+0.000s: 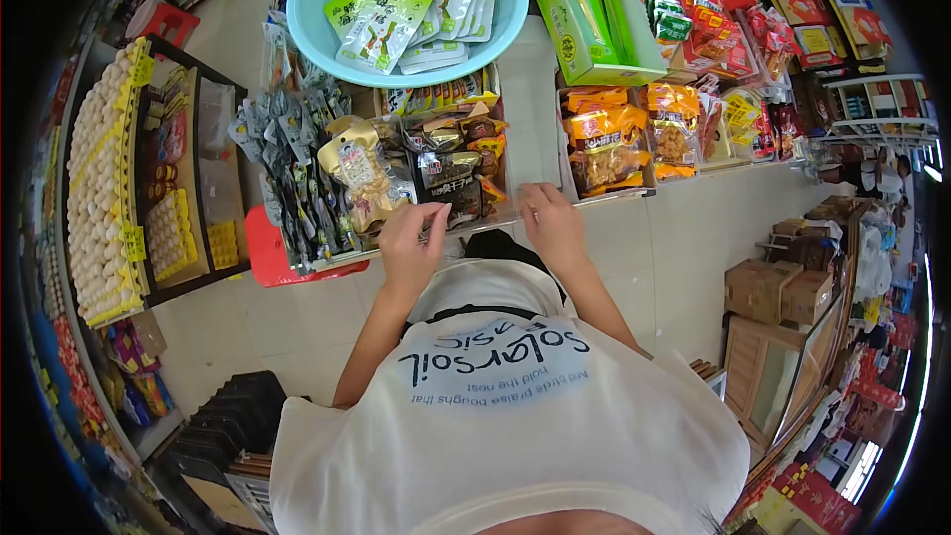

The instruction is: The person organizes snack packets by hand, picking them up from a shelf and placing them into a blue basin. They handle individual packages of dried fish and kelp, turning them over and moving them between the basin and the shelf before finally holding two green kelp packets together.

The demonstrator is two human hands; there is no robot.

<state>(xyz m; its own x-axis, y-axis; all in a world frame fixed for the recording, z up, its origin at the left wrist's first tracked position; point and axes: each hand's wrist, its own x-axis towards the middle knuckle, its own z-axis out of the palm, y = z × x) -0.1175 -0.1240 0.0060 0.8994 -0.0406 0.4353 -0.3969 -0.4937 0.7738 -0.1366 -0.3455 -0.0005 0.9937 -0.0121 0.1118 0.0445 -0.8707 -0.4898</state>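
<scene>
My left hand [413, 241] is at the front edge of the display bins, its thumb and index finger apart with nothing visible between them. Just beyond it are dark snack packets [443, 170] in a bin and gold snack packets [361, 166] to their left. My right hand [552, 226] is at the front edge of a grey bin section [532, 129], fingers loosely bent and holding nothing I can see. Part of its fingertips is hidden. A light blue basin [300, 25] of green snack packets [386, 25] stands behind the bins.
Orange snack packets [606, 144] fill a bin to the right, with a green box [614, 72] behind. Egg trays [107, 178] stand on a shelf at left. A red stool [269, 256] is under the bins. Cardboard boxes [761, 287] are stacked at right.
</scene>
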